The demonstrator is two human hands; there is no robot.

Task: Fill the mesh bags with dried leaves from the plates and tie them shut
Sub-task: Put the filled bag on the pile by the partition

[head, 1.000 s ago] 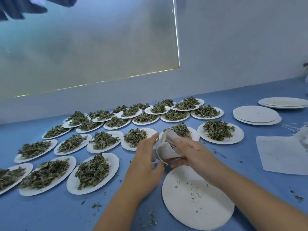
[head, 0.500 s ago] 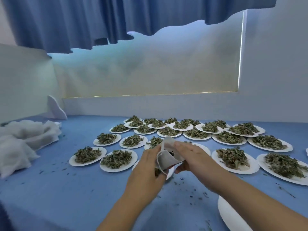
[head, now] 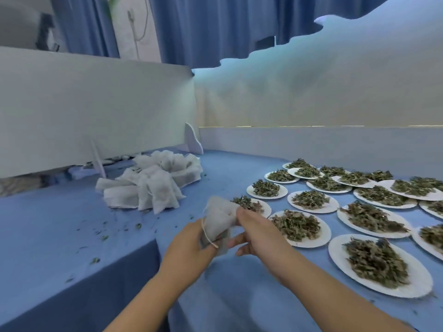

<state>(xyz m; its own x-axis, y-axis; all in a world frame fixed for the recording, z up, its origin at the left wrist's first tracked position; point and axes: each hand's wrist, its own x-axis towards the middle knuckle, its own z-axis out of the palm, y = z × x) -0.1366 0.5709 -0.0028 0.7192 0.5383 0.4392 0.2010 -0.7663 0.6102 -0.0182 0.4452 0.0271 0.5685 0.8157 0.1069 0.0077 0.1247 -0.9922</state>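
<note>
Hands met over the near part of the blue table, and between them we held the mesh bag clear of the cloth. Our left hand gripped the bag's lower end, with its fingers curled round it from the left. Our right hand pinched the bag's right edge, fingertips on its upper side and thumb underneath. The bag was pale, bulging and somewhat crumpled; we could not tell whether its mouth was tied. A thin string ran down the bag's left side, beside our left thumb.

To the right, white plates spread in rows from near to far, each heaped with dried leaves. The nearest plate lay at near right, well apart from our hands. Another plate lay just right of our right hand, and a third plate showed partly behind the bag.

Far left of our hands, a pile of stuffed white bags lay on the table, lumpy and overlapping. Loose leaf crumbs dotted the cloth between that pile and the near edge. Behind the pile stood a white board, and blue curtains hung at the far side above a pale wall.
</note>
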